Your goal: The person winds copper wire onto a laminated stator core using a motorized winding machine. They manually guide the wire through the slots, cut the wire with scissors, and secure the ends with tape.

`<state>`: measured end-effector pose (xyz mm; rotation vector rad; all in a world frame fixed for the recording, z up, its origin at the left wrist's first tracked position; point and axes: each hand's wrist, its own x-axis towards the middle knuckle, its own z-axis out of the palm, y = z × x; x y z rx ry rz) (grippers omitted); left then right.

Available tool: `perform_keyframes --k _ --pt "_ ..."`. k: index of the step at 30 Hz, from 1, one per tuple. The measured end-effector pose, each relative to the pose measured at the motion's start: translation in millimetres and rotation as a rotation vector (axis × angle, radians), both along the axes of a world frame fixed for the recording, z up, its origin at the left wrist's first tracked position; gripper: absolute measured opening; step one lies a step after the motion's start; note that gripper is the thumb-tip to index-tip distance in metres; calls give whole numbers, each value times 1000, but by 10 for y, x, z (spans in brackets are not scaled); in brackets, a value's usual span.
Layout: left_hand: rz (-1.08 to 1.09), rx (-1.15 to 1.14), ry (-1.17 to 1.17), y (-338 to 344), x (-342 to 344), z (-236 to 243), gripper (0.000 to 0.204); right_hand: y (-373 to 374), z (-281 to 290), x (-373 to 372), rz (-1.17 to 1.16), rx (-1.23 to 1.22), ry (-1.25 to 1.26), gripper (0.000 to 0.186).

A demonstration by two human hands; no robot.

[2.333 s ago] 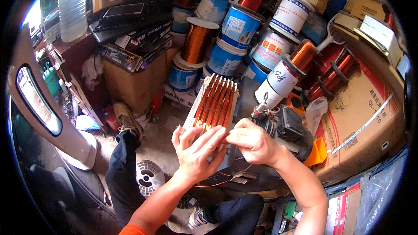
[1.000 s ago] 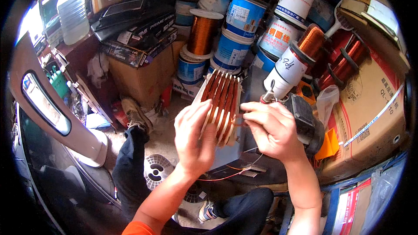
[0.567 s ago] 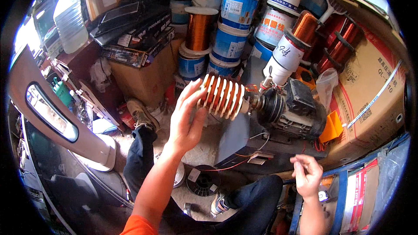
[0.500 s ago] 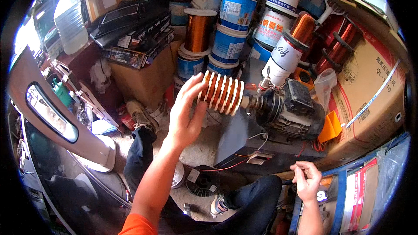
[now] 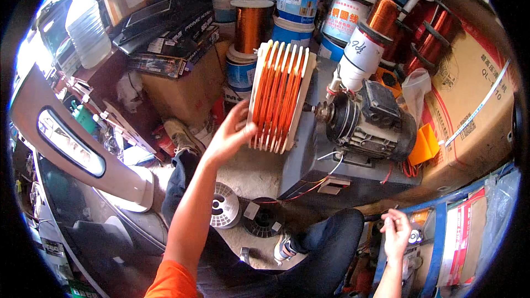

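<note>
A ribbed winding former (image 5: 280,96) carries several bands of orange-copper wire between pale dividers. It is fixed on the shaft of a dark electric motor (image 5: 375,127), its broad side toward me. My left hand (image 5: 231,135) is at the former's lower left edge, fingers apart and fingertips at the outer divider; whether they press on it I cannot tell. Off to the lower right, away from the former, my right hand (image 5: 396,234) has its fingers curled together. A small dark tip shows above those fingers, too small to name.
Under the motor stands a grey metal cabinet (image 5: 301,174). Wire spools (image 5: 253,30) and blue-and-white tubs (image 5: 298,0) are stacked behind. A large cardboard box (image 5: 475,110) flanks the right side. Two flat reels (image 5: 262,218) lie on the floor by my feet. A pale curved stand (image 5: 72,143) rises at left.
The former has turned on its shaft from its narrow side to its broad side. My left hand has dropped lower along its left edge. My right hand has shifted slightly down.
</note>
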<state>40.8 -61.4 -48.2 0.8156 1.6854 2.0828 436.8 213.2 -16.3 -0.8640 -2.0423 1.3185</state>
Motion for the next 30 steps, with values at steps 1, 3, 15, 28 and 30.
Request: perform_keyframes --k 1,3,15,28,30 --pt "25 -18 0 -3 111 -74 91 85 -20 7 -25 27 7 20" --pt "99 23 -19 -17 273 -128 92 274 -20 -25 -48 73 35 22" --pt "80 281 4 -162 546 30 90 1231 -328 -721 -173 846 -323 25" --pt "286 53 300 -70 316 628 74 1409 -76 -814 -374 716 -226 17" --pt "193 166 240 -13 332 641 70 1395 -40 -804 -323 725 -228 16"
